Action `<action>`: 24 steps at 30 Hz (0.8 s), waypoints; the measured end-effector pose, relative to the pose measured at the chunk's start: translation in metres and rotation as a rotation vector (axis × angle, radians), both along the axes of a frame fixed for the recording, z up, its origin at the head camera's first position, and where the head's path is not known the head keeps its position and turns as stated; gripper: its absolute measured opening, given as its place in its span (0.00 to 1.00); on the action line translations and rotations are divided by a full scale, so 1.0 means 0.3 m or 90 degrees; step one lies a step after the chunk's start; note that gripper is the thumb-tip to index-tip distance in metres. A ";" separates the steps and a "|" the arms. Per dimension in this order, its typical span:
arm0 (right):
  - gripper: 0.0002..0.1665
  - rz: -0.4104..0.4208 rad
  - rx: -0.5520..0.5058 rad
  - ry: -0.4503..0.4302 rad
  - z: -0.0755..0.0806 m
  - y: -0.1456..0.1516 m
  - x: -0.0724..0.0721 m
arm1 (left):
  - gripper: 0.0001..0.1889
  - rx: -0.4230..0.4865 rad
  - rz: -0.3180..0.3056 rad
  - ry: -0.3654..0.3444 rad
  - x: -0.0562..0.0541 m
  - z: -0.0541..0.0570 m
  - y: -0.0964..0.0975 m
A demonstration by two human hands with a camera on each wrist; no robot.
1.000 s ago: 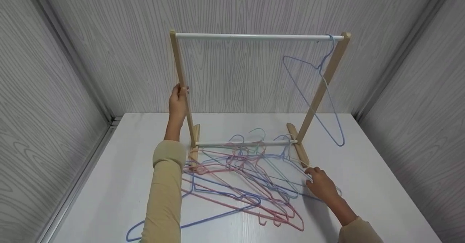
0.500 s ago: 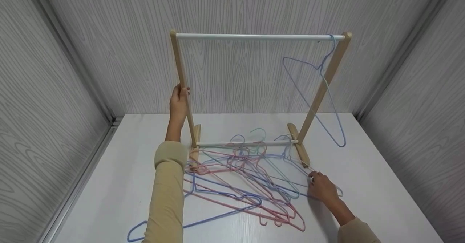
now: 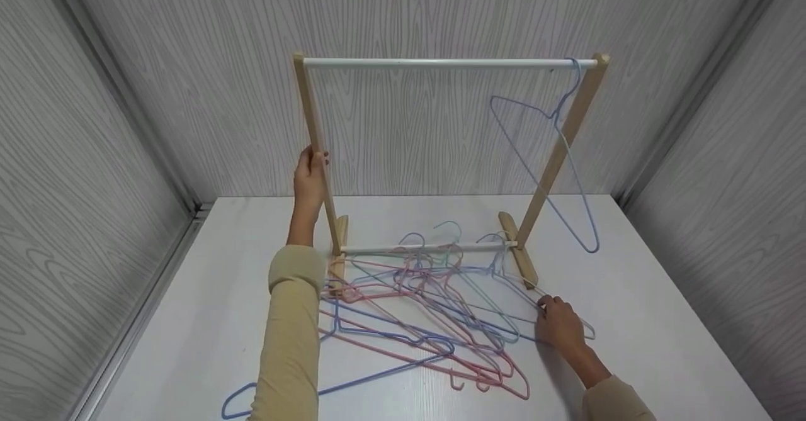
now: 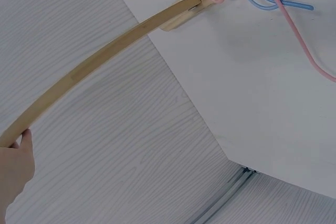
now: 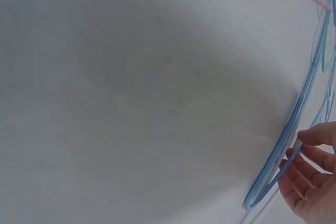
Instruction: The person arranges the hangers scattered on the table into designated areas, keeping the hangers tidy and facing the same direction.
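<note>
My left hand [image 3: 309, 179] grips the left wooden post [image 3: 307, 103] of a small clothes rack, about halfway up. The left wrist view shows that hand [image 4: 14, 169] holding the end of the post nearest it. Low on the right, my right hand [image 3: 562, 326] is at the edge of a pile of hangers. In the right wrist view its thumb and fingers pinch one arm of a blue hanger [image 5: 275, 178], which lies along other blue wires. Another blue hanger [image 3: 574, 172] hangs by its hook at the right end of the white top rod [image 3: 434, 63].
Several pink, blue and green hangers lie tangled on the white table [image 3: 636, 320], some hooks over the rack's lower rod [image 3: 371, 249]. Wooden feet [image 3: 526, 270] support the rack. Grey wood-grain walls [image 3: 403, 144] stand behind and at both sides.
My right hand has moved slightly right and down along the hanger's arm, and its fingers have drawn in. The left hand keeps its place on the post.
</note>
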State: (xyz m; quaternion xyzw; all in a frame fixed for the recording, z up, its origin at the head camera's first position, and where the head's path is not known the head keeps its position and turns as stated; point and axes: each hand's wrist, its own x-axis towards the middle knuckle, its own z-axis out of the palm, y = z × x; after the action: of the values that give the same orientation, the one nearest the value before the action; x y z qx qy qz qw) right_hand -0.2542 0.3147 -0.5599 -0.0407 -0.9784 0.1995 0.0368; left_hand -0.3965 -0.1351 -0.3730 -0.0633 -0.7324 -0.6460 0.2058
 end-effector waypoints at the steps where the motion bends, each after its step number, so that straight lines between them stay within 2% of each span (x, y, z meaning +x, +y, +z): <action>1: 0.11 0.001 -0.011 -0.005 -0.001 0.001 0.001 | 0.23 0.002 -0.001 0.002 0.000 0.001 -0.001; 7: 0.10 0.008 -0.089 0.016 -0.010 0.009 0.012 | 0.24 0.006 -0.003 -0.001 -0.005 -0.006 -0.006; 15: 0.09 -0.027 -0.195 0.054 -0.021 0.016 0.028 | 0.23 0.014 -0.006 0.000 -0.006 -0.010 -0.009; 19: 0.09 -0.041 -0.241 0.080 -0.008 0.014 0.029 | 0.22 0.009 -0.001 -0.002 -0.007 -0.007 -0.007; 24: 0.08 -0.045 -0.262 0.119 0.015 0.014 0.030 | 0.22 0.008 0.004 -0.003 -0.004 -0.006 -0.006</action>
State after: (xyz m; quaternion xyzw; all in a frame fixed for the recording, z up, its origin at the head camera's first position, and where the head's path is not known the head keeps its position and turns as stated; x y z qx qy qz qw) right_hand -0.2451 0.3189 -0.5555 -0.0628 -0.9073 0.3965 0.1248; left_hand -0.3976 -0.1368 -0.3747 -0.0579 -0.7291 -0.6500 0.2064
